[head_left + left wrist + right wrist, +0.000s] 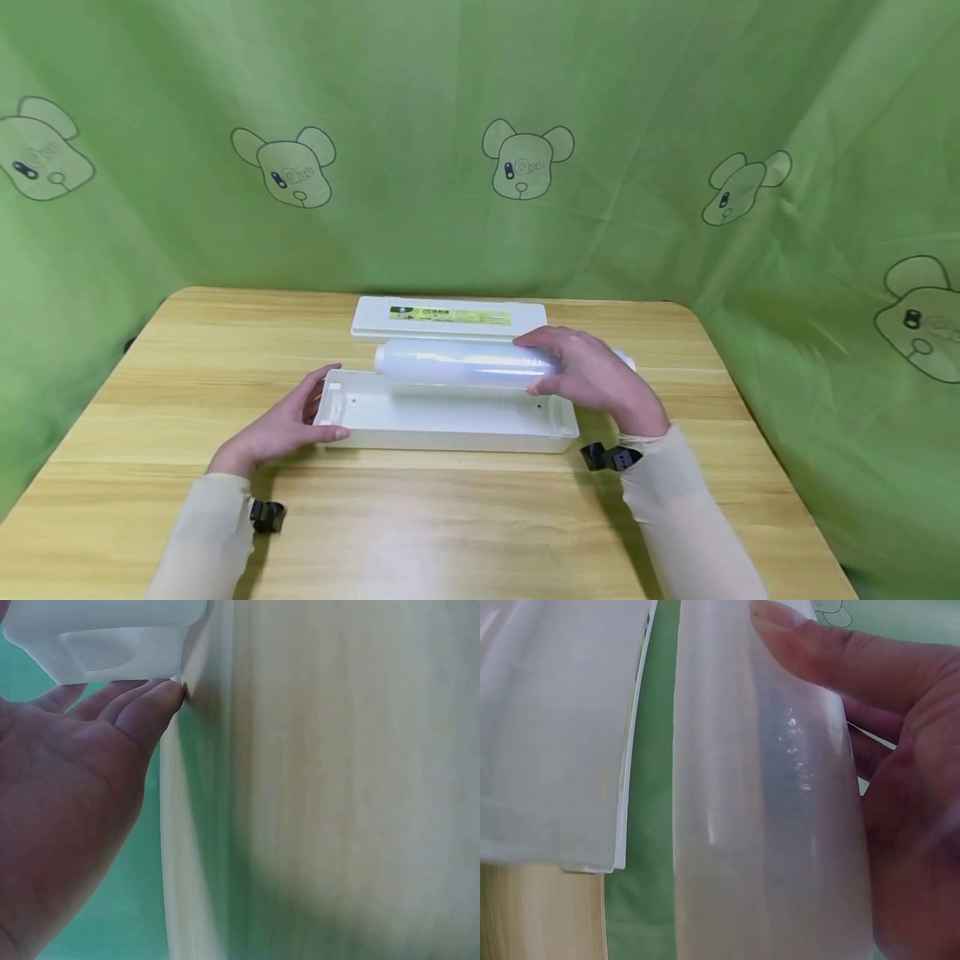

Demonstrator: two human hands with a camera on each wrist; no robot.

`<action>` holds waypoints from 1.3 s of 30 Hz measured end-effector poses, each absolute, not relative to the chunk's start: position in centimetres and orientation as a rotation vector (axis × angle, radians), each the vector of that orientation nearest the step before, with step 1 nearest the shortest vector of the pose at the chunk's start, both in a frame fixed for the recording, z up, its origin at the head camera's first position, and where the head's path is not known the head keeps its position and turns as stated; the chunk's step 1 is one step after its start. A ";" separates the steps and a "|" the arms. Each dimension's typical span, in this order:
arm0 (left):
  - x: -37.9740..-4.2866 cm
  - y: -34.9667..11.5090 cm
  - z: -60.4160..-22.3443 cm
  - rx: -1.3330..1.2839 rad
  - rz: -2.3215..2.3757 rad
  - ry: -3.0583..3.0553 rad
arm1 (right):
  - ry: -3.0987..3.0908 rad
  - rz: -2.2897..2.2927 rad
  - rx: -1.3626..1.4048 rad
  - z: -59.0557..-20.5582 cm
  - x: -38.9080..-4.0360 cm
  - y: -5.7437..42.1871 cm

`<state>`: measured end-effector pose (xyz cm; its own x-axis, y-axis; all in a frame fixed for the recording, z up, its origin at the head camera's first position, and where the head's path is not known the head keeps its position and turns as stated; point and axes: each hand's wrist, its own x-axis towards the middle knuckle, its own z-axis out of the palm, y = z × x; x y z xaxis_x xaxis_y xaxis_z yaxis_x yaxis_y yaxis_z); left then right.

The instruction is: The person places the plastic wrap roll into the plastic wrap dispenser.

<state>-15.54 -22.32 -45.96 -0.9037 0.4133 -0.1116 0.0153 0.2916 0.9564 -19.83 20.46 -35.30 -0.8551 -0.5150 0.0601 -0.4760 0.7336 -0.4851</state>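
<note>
A roll of cling film (465, 363), wound on a white core, lies lengthwise above the back rim of an open white box (450, 437). My right hand (592, 371) grips the roll toward its right end, thumb on the near side and fingers over the far side. In the right wrist view the clear, shiny film (780, 795) fills the middle, with the thumb pressed along it. My left hand (288, 421) holds the left end of the box, thumb at the front corner and fingers behind. The left wrist view shows fingers against the white box end (112, 649).
Behind the roll lies a white lid (525, 317) with a green and yellow label (450, 316). All of it stands on a wooden table (465, 533). Green cloth (412, 225) with bear-head prints hangs around the back and sides.
</note>
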 end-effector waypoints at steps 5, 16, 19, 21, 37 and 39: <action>-15.7 -22.4 -45.9 0.399 1.631 2.249 | 2.878 -0.742 -0.844 -35.3 -19.8 19.9; -15.6 -22.6 -46.2 0.401 1.630 2.255 | 2.833 -0.767 -0.854 -35.7 -19.4 18.9; -15.6 -22.6 -46.2 0.399 1.622 2.264 | 2.839 -0.744 -0.870 -35.7 -19.3 18.6; -15.7 -22.6 -46.2 0.396 1.626 2.264 | 2.839 -0.738 -0.876 -35.6 -19.2 18.5; -15.9 -22.5 -46.3 0.402 1.642 2.242 | 2.853 -0.683 -0.940 -36.2 -19.1 17.1; -15.8 -22.6 -46.3 0.404 1.640 2.247 | 2.848 -0.669 -0.942 -36.3 -19.1 16.9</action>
